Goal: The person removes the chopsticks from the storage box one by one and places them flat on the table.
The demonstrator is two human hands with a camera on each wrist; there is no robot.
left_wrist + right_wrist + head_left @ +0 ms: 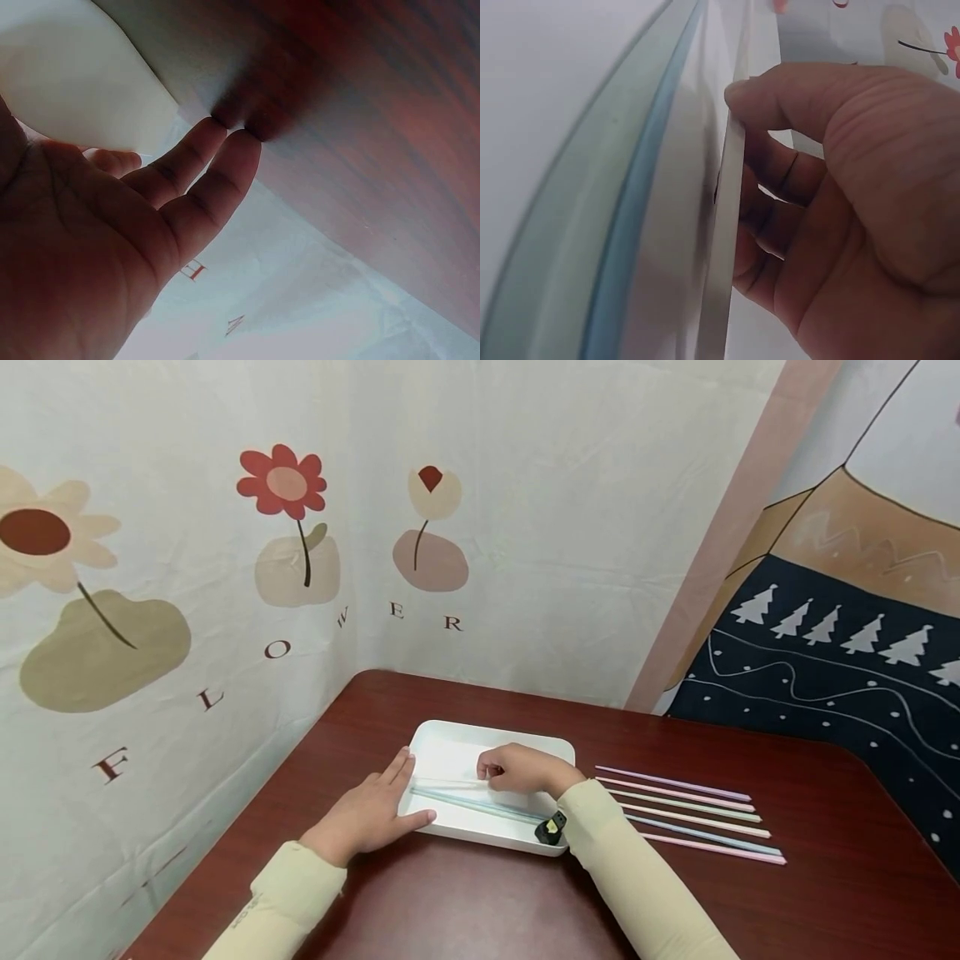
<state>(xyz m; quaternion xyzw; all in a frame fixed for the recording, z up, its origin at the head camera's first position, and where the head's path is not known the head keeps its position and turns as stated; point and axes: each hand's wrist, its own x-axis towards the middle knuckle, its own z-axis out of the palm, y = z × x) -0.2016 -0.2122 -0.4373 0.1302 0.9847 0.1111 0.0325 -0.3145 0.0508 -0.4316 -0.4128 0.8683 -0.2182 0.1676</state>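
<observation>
Inside a white rectangular tray [442, 743], my right hand [525, 768] pinches a thin whitish stick [724, 247] between thumb and fingers. Beside it in the right wrist view, a pale green stick [585, 180] and a light blue stick [641, 172] lie in the tray. The head view shows these two running slantwise along the tray's near side, partly hidden by the right wrist. My left hand [367, 814] rests at the tray's left end, fingers extended along the rim and thumb spread toward the near edge. In the left wrist view its fingertips [244, 142] are over the table.
Right of the tray, several pastel sticks lie in a row on the dark red table [480, 910], from a purple stick [675, 783] at the back to a pink stick [720, 850] in front. A flower-printed curtain [525, 527] hangs behind the table.
</observation>
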